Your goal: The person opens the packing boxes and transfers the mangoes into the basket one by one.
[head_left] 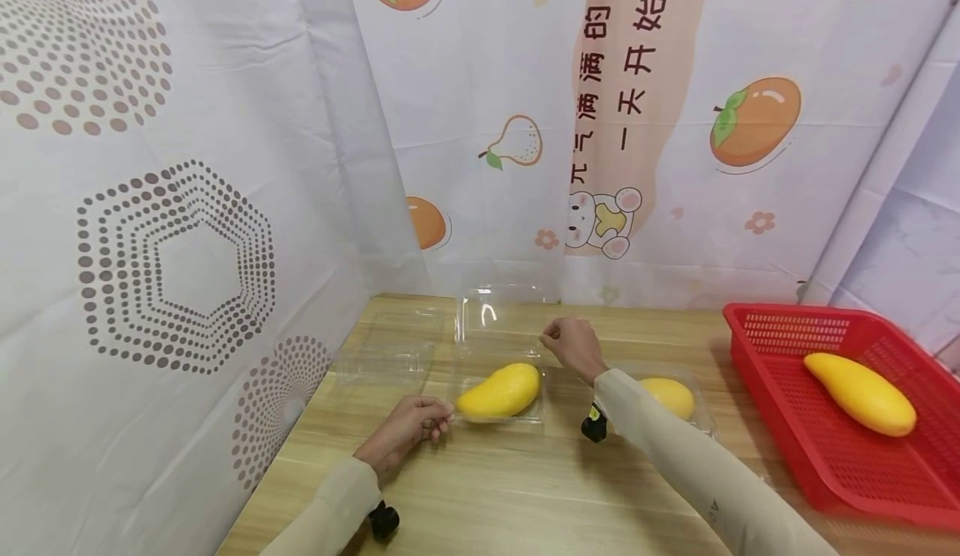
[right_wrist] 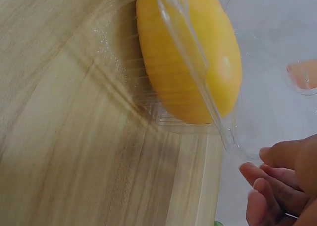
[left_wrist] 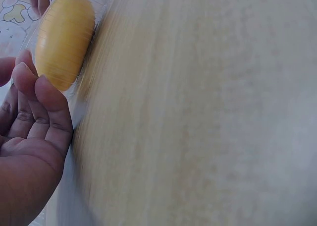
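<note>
A clear plastic clamshell box [head_left: 498, 354] stands on the wooden table with its lid raised at the back. One yellow mango [head_left: 501, 391] lies in its base, tilted up to the right. My left hand [head_left: 411, 429] pinches the box's left side near the front, fingers bent, as the left hand [left_wrist: 37, 112] in the left wrist view also shows. With thumb and forefinger my right hand [head_left: 576, 346] pinches the right edge of the raised lid. Up close, the right hand [right_wrist: 285, 181] is at the rim's corner, just beyond the mango [right_wrist: 190, 57].
Another clear box [head_left: 390, 343] stands open at the back left. Right of the middle, partly behind my right sleeve, is a box with a mango [head_left: 671, 396]. A red plastic basket [head_left: 772, 398] at the right holds one mango [head_left: 862, 393]. A printed curtain [head_left: 480, 206] hangs behind the table.
</note>
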Demonstrator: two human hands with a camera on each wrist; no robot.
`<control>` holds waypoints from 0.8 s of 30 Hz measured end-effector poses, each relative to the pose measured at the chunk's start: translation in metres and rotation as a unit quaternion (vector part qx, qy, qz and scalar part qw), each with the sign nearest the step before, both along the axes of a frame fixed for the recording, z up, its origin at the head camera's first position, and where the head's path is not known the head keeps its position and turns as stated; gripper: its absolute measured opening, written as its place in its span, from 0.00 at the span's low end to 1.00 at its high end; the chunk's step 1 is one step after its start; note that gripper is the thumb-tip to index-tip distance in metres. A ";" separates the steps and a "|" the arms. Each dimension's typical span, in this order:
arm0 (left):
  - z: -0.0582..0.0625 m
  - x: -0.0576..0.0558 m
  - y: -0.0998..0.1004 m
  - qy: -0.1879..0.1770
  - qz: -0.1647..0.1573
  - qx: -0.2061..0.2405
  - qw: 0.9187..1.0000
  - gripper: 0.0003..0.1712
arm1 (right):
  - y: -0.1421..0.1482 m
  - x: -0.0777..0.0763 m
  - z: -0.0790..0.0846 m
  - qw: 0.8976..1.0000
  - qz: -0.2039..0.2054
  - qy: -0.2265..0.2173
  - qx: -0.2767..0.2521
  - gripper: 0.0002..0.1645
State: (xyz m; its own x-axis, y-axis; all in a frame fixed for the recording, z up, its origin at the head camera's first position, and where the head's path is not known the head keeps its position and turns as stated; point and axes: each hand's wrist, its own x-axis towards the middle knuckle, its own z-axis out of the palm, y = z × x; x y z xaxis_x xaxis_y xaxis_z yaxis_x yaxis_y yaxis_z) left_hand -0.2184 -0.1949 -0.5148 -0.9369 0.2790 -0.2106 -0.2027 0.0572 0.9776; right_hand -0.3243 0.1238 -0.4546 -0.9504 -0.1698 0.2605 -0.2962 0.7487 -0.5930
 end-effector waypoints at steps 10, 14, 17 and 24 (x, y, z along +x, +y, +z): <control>-0.001 0.000 0.000 0.000 0.000 -0.001 1.000 0.18 | 0.001 -0.001 -0.006 1.000 0.000 -0.018 0.018 0.09; -0.001 0.000 -0.001 0.001 0.000 -0.001 1.000 0.18 | 0.003 0.000 -0.009 0.999 0.010 -0.043 0.014 0.15; -0.002 0.000 -0.001 0.000 0.000 0.001 1.000 0.19 | 0.003 0.000 -0.012 0.998 0.012 -0.051 0.018 0.25; -0.003 -0.001 -0.001 0.003 0.000 0.003 1.000 0.18 | 0.001 0.003 -0.014 0.997 0.010 -0.069 0.032 0.28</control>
State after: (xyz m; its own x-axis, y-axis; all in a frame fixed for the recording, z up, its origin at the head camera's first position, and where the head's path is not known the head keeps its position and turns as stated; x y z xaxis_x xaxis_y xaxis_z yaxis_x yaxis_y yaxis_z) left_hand -0.2189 -0.1958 -0.5174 -0.9384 0.2794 -0.2034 -0.1970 0.0512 0.9791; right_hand -0.3211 0.1250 -0.4686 -0.9728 -0.2008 0.1156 -0.2303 0.7817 -0.5796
